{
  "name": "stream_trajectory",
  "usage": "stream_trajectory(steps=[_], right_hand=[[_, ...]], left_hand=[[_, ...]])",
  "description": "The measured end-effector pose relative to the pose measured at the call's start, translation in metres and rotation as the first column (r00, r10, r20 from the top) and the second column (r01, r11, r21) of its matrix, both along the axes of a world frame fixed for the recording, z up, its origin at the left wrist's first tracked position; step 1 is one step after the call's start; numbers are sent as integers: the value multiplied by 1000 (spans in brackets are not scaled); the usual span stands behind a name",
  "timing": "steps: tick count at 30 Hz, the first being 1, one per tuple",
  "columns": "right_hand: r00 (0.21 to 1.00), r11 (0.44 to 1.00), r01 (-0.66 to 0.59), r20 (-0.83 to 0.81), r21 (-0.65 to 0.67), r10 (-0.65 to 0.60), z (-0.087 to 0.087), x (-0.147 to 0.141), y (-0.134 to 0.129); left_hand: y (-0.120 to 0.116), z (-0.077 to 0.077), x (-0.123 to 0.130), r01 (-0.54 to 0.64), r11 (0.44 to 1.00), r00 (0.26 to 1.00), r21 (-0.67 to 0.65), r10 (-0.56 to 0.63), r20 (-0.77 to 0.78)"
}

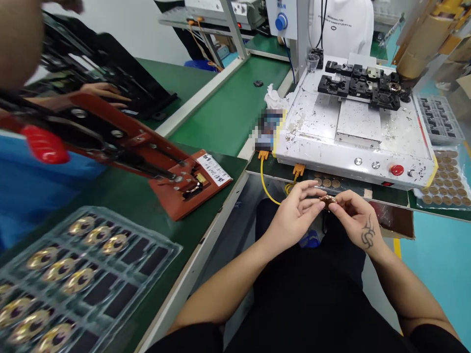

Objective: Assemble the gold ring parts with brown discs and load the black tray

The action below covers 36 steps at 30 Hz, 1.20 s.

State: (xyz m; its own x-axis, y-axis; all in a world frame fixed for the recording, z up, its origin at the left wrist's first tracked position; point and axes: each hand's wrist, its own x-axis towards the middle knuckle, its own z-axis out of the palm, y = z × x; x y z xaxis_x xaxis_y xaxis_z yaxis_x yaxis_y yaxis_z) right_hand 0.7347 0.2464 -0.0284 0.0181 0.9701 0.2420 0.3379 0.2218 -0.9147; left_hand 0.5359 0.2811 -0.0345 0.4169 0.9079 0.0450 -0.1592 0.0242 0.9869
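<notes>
A small, round, shiny gold-brown metal part [328,200] is pinched between both my hands, above my lap and in front of the white machine. My left hand [294,214] grips its left side with thumb and fingertips, the other fingers loosely bent. On the opposite side, thumb and index finger of my right hand [356,216] are closed on it. My fingers cover part of its edge, and its finer detail is too small to make out. The white machine [316,139] carries several black fixture blocks [349,86], one with a round shiny piece [394,87] on it.
A red-brown press [165,196] stands left beside a plastic tray [147,274] of gold-coloured ring parts. Round brown pieces [443,184] lie in a sheet at right. Yellow cable [262,176] hangs from the machine. Co-workers' hands [106,93] and a white top [344,29] are nearby.
</notes>
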Motion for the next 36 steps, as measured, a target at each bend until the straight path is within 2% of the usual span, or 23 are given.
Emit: stream_trajectory(steps=[3,5,14,23,25,27,29,31,34,36], right_hand=[[971,989,-16,-239,-146,-20,-3,-11,4],[954,983,-54,-301,-174,-1,-5,-18,7],[945,976,-120,-323,-181,57,6,-33,9],[944,978,-126,-322,-165,67,3,-39,6],[949,976,-163,-294,-147,115,1,-34,10],[947,966,-243,-238,-86,217,3,-27,17],[935,939,-344,-88,13,343,8,-20,25],[903,899,-423,132,115,408,18,-16,33],[836,819,-512,371,260,404,33,-19,48],[810,765,-548,441,338,386,39,-26,59]], left_hand=[[-2,4,-4,-64,998,998,-24,64,-17],[-5,7,-7,-92,996,994,4,92,-57],[-14,27,-19,-173,979,965,112,191,-177],[-15,30,-20,-184,979,969,88,196,-152],[-13,29,-22,-174,983,973,65,182,-140],[-10,28,-24,-177,983,973,53,183,-139],[-9,29,-27,-189,980,969,59,196,-149],[-11,34,-30,-198,977,962,82,210,-173],[-9,54,-45,-152,967,945,202,203,-257],[0,78,-68,-151,906,902,396,290,-319]])
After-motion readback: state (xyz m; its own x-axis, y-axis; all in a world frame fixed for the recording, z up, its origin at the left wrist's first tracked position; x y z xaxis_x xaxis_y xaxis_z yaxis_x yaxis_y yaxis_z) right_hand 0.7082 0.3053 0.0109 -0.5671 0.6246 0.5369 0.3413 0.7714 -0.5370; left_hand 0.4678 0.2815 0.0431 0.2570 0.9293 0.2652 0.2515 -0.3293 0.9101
